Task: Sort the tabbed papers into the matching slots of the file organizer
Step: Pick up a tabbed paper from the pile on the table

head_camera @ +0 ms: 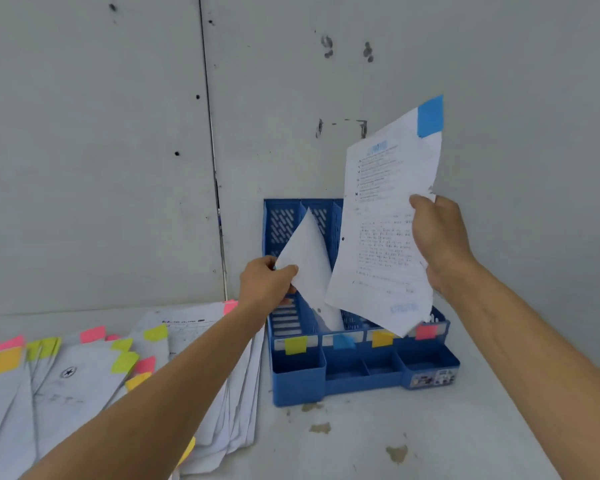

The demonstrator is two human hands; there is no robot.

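A blue file organizer [364, 372] stands against the wall, its slots marked along the front by a green tab [295, 344], a blue tab [343, 341], a yellow tab [382, 338] and a pink tab [426, 331]. My right hand [437, 244] grips the right edge of a printed sheet [381, 237] with a blue tab [430, 116] at its top corner, held up over the organizer. My left hand [267, 284] pinches a white paper [309, 258] that stands tilted in the slot behind the blue tab.
A spread pile of tabbed papers [84, 382] with pink, yellow and green tabs lies on the white table at the left, under my left forearm. The grey wall [118, 133] is close behind the organizer. Stains mark the table in front.
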